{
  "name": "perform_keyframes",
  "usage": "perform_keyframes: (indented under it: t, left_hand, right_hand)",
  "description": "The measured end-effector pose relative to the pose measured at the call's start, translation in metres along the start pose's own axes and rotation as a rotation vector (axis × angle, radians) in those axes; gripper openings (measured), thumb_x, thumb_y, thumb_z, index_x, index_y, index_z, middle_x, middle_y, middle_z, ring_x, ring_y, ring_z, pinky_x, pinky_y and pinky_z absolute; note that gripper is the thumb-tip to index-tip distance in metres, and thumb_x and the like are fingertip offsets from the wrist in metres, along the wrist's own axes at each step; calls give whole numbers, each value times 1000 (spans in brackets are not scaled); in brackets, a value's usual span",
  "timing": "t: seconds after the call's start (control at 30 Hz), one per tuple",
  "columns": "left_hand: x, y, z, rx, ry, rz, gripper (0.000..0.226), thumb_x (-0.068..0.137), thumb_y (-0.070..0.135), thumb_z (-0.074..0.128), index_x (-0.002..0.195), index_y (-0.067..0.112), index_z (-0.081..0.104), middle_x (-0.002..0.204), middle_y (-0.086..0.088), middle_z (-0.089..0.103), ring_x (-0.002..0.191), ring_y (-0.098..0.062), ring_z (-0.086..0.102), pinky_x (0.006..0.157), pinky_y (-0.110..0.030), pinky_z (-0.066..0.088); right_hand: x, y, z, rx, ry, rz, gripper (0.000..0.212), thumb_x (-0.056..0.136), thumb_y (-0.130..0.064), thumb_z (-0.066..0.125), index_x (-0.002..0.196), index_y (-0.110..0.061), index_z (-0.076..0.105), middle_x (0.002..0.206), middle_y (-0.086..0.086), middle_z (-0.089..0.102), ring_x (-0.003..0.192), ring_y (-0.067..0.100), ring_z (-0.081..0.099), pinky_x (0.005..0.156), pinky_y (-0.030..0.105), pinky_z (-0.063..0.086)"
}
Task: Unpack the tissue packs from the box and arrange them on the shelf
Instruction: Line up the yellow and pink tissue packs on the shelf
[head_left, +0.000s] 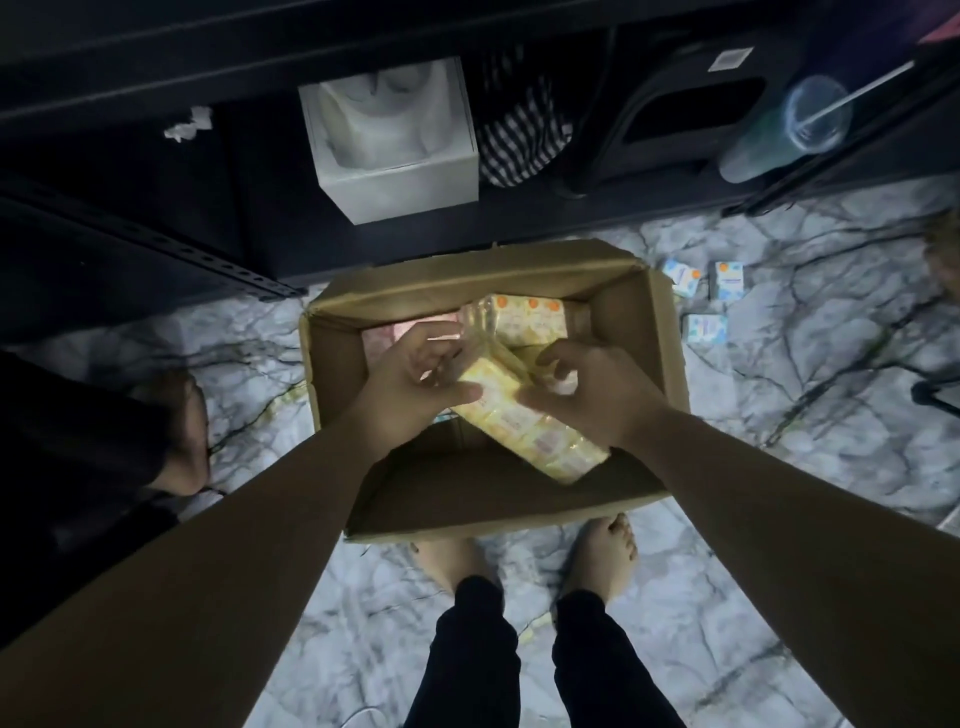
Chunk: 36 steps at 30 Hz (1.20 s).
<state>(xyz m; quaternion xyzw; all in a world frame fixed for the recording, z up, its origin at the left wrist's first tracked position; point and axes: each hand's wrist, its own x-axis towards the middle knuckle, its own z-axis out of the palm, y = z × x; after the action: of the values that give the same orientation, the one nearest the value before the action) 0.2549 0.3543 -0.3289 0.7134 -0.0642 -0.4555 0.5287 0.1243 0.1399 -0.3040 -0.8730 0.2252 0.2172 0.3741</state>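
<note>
Head view: both hands (415, 382) (587, 395) on yellow tissue bundle (524, 415)

Brown cardboard box (670, 332) is sitting on a white marble floor (779, 467) with dark veins running through it. Tissue packs (519, 421) inside are showing pale yellow with orange dots, three loose ones (705, 328) looking white-and-blue. Shelf (156, 249) is looking black, holding a white tissue box (400, 192) and black-and-white checked cloth (519, 140).

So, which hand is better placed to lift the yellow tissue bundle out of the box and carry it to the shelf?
Probably the left hand: it grips the yellow tissue bundle at its upper end, thumb across the top. The right hand only touches the bundle's side, fingers curled above it.
</note>
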Motion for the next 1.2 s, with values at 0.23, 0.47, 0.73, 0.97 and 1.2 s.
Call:
perform_keyframes:
  t: [0.23,0.47,0.73,0.97,1.2]
  left_hand:
    - [12,-10,21,-71,-29,-47,61,80,-4,85,132,18,60,126,1,73,129,-10,62,103,-37,54]
    - [21,-27,25,13,139,-222,65,82,25,89,140,24,58,136,5,64,128,-11,60,94,-28,53]
    - [36,-81,44,221,76,-300,88,73,30,95,144,25,43,139,4,56,125,-18,57,106,-42,51]
    - [45,-89,54,215,184,-255,64,65,31,97,116,19,60,104,2,73,92,-12,71,81,-38,62]
    - [-4,-16,38,239,321,-125,47,62,26,96,78,22,53,79,2,62,73,-13,60,69,-28,48]
  right_hand:
    - [5,24,33,334,-46,184,99,63,-65,89,147,-29,49,132,-15,51,127,16,56,106,37,50]
    - [-5,39,27,245,233,314,84,75,-72,76,141,-25,55,131,3,63,117,25,61,97,39,52]
    - [4,58,45,285,261,405,76,83,-71,68,137,-20,54,130,6,65,118,31,62,92,37,48]
    - [1,63,54,329,332,355,75,81,-72,70,135,-22,56,130,2,66,118,25,63,100,42,52]
    - [-39,17,10,330,344,264,77,76,-73,74,133,-24,59,121,-2,67,107,17,65,89,38,56]
